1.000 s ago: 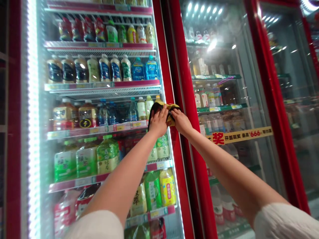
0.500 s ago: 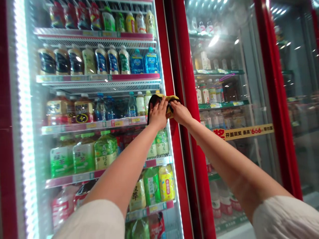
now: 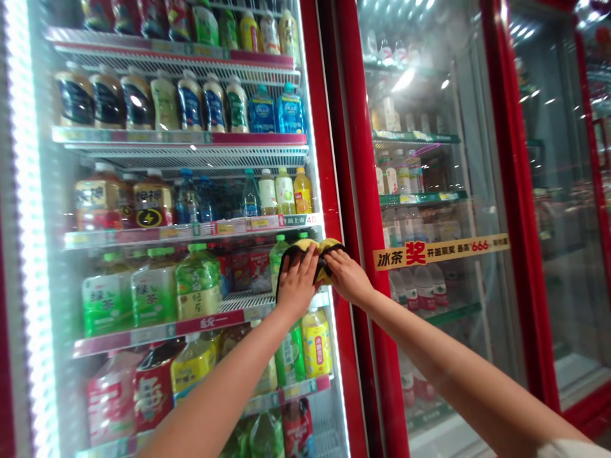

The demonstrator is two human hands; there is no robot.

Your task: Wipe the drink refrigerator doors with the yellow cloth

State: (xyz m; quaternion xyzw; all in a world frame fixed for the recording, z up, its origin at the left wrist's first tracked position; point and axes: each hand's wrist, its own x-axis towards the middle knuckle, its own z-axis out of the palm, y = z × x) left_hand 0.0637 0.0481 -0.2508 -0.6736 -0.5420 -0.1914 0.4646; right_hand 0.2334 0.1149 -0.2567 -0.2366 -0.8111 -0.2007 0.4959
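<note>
While my left hand (image 3: 296, 283) is splayed flat over the yellow-and-black cloth (image 3: 330, 243) by the red door frame (image 3: 328, 165), my right hand (image 3: 352, 278) has bent fingers on it, can't tell if they're pinching tbh.

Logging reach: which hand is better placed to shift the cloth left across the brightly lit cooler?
Left, probably: the left hand lies spread over the left part of the cloth, before the lit shelves. The right hand touches its right side, nearer the red frame.

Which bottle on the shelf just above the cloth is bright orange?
The rightmost bottle, beside the pale green one; no other showing there is bright orange.
</note>
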